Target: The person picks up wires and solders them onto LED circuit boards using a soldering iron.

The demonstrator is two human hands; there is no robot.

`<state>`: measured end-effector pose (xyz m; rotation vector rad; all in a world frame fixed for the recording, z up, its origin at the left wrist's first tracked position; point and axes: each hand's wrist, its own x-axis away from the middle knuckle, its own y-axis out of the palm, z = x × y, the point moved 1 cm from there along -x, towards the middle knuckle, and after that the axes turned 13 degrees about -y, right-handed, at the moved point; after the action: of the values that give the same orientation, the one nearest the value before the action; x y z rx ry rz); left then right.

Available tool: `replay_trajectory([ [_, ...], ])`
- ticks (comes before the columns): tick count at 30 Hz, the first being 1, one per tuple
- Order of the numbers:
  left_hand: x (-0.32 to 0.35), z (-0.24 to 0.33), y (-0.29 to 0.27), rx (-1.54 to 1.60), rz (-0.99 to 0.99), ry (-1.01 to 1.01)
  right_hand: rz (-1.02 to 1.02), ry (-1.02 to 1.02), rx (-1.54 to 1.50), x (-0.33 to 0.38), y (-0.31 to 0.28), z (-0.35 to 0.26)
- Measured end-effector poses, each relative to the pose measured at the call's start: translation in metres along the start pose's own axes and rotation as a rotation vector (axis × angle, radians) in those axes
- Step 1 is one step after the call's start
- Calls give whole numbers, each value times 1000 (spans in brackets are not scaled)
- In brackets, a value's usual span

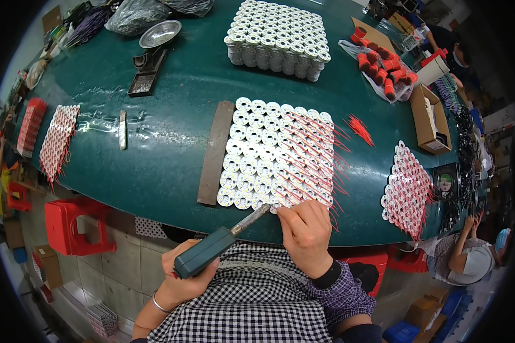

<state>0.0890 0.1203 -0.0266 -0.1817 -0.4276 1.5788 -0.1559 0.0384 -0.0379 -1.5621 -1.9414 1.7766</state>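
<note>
My left hand point(190, 270) is wrapped round the dark green body of a soldering iron point(206, 250). The iron's metal tip reaches up and right to the lower edge of a panel of round white circuit boards point(252, 151). My right hand point(308, 235) is closed in a pinch beside that tip, at the same edge; whatever its fingers grip is too small to make out. Thin red wires point(309, 154) lie slanting over the right part of the panel, while the boards on its left carry none. A flat brown bar point(216, 154) stands along the panel's left side.
On the green table point(177, 126) lie loose red wires point(359, 130), a wired panel point(405, 188), stacked white boards point(277, 34), red spools point(383, 66) in plastic, a metal dish on a stand point(160, 34) and a cardboard box point(430, 120). A person point(469, 254) sits at far right.
</note>
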Motion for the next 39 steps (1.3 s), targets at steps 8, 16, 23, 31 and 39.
replay_trajectory([
  [8, 0, 3, 0, 6, -19, -56, -15, -17, 3, -2, -1, 0],
  [16, 29, -33, -10, 35, 78, -80, -1, -20, 8, -4, -2, -1],
  [23, 20, -16, -3, 137, 125, 29, -20, -18, 9, -4, -2, 0],
  [31, 8, -16, 2, 76, 92, -52, -8, -9, 2, -4, 0, 1],
  [39, 2, -9, 1, -61, 42, 41, 11, -10, 27, -4, 5, -1],
])
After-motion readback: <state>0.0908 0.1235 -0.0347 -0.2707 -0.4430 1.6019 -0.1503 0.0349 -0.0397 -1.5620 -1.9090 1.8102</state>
